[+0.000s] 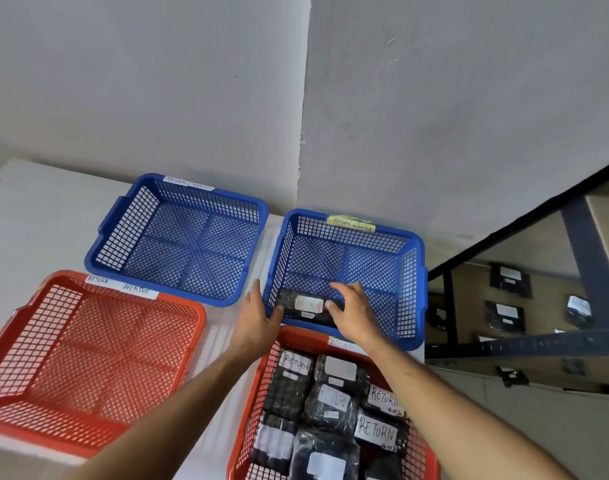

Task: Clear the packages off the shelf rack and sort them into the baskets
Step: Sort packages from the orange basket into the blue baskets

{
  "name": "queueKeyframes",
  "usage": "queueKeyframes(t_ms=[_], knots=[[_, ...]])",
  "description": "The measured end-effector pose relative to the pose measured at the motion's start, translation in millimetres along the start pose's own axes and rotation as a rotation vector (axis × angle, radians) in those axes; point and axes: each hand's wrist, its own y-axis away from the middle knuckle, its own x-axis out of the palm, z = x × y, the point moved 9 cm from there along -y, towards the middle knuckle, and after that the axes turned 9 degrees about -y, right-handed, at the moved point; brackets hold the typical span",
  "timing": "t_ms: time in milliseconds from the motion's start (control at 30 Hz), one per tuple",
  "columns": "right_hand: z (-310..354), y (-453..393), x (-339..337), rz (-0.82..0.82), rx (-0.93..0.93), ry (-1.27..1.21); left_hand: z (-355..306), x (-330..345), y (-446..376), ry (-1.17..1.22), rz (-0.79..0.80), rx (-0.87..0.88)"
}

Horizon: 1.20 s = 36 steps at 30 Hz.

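A black package (304,304) with a white label lies in the near left corner of the right blue basket (415,289), which carries a yellow "RETURN OVERDUE" tag. My right hand (353,315) holds the package's right end, fingers arched over its far edge and thumb on top. My left hand (256,315) is outside the basket's left wall with straight fingers, its thumb over the rim at the package's left end. The near red basket (261,403) holds several black packages labelled "RETURN". More black packages (505,315) lie on the shelf rack (573,341) at the right.
A second blue basket (226,195) and a second red basket (195,308), both with nothing in them and tagged "RETURN OVERDUE", stand on the white table (36,216) to the left. Grey walls meet in a corner behind the baskets. The rack's dark frame runs along the right side.
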Motion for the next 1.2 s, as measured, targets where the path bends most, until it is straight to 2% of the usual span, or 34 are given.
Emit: queueKeyframes(t_ms=[67, 167, 333, 467, 567, 767, 900, 1067, 1200], knots=[[4, 13, -18, -0.054, -0.075, 0.005, -19, -7, 12, -0.155, -0.119, 0.102], [5, 33, -47, -0.139, -0.171, 0.039, -56, -1, 29, -0.254, -0.182, 0.265], [-8, 82, -118, -0.283, -0.333, 0.159, -141, 47, 65, -0.305, -0.105, 0.579], [-39, 138, -192, -0.395, -0.406, 0.116, -221, 96, 105, -0.284, -0.069, 0.786], [-62, 186, -251, -0.447, -0.482, 0.075, -282, 133, 140, -0.208, -0.049, 0.860], [-105, 276, -367, -0.538, -0.683, 0.111, -403, 183, 198, -0.019, -0.085, 0.898], [-142, 305, -454, -0.720, -0.661, 0.140, -486, 193, 217, 0.146, -0.099, 0.914], [-184, 295, -551, -0.841, -0.544, 0.089, -564, 192, 227, 0.375, -0.147, 0.897], [-226, 250, -596, -0.723, -0.306, -0.098, -575, 194, 234, 0.406, -0.303, 0.944]])
